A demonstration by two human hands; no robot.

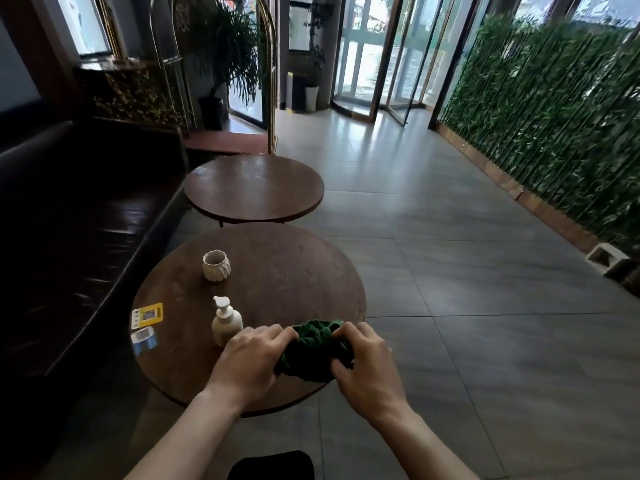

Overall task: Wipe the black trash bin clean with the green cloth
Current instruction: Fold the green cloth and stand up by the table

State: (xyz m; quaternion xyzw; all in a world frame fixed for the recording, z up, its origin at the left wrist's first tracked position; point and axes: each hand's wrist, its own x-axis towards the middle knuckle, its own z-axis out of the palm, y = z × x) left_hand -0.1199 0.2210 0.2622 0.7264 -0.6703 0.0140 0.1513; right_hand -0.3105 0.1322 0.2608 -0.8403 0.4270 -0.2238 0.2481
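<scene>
A crumpled dark green cloth [313,351] lies bunched at the near right edge of a round brown table [284,271]. My left hand [251,362] grips its left side and my right hand [367,365] grips its right side. A black object with a rounded top [272,466], possibly the trash bin, shows at the bottom edge of the view between my forearms; most of it is cut off.
On the table stand a white pump bottle [225,322], a white ribbed cup [216,265] and two small cards [146,315]. A second round table [254,188] stands behind, a dark sofa [69,220] at left, tiled floor and a bamboo screen [540,126] at right.
</scene>
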